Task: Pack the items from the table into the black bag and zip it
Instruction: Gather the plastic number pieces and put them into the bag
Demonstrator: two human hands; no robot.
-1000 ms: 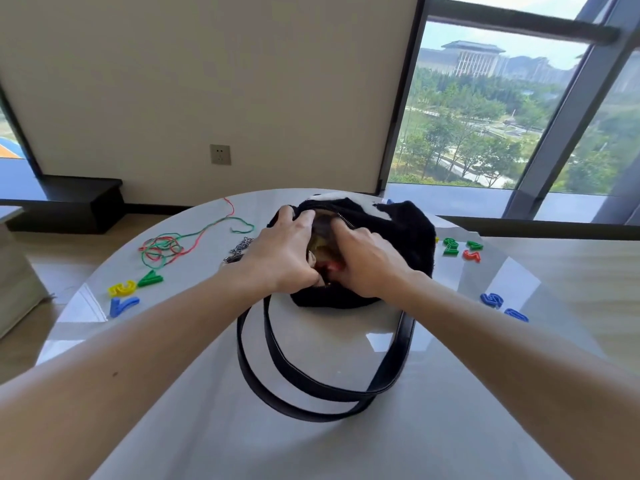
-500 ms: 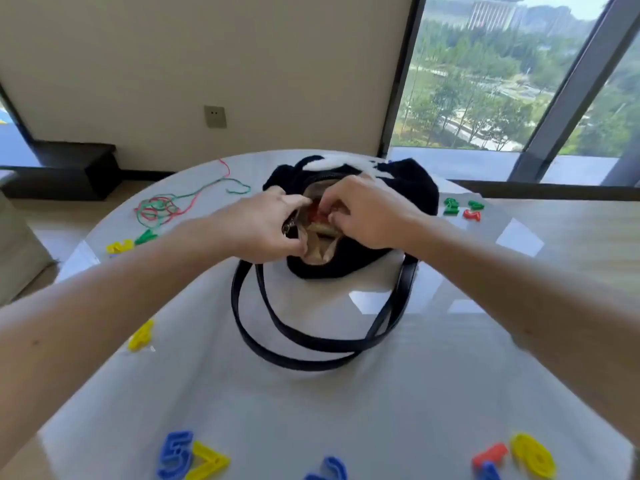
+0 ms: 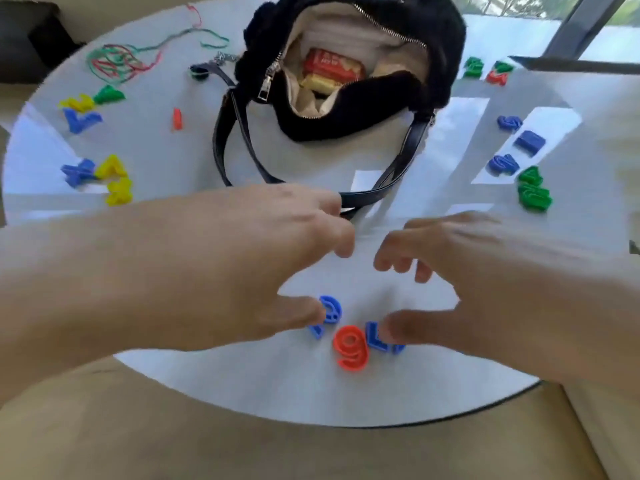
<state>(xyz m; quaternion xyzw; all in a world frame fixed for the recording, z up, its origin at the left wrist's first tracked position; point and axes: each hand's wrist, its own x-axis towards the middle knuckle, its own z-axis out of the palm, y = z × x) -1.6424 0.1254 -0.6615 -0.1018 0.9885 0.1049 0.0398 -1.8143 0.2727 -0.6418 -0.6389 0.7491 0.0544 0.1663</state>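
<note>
1. At the far left of the round tabletop (image 3: 263, 386) I see a tangle of red and green cords (image 3: 114, 60). Nearer me lie a green piece (image 3: 109, 95), a yellow piece (image 3: 78, 102) and a blue piece (image 3: 83, 120), then a blue-and-yellow cluster (image 3: 110, 171).
2. A small orange piece (image 3: 177, 118) lies alone, just left of the bag's strap (image 3: 235, 133).
3. My left hand (image 3: 277, 258) hovers over the near tabletop, spread wide and holding nothing. Its thumb tip sits at a blue number (image 3: 330, 308); blur hides whether they touch.
4. The black bag (image 3: 346, 123) lies at the far middle, unzipped and gaping, with its zipper pull (image 3: 265, 88) at the left end. Inside are a red packet (image 3: 329, 65) and a yellowish packet (image 3: 320, 83).
5. A red 9 (image 3: 349, 346) lies between my two thumbs, just beside a second blue number (image 3: 375, 336).
6. My right hand (image 3: 467, 271) is likewise wide and empty, its thumb partly covering that second blue number.
7. Right of the bag sits a green-and-red trio (image 3: 497, 78). Nearer me are three blue pieces (image 3: 529, 142) and two green pieces (image 3: 535, 197).
</note>
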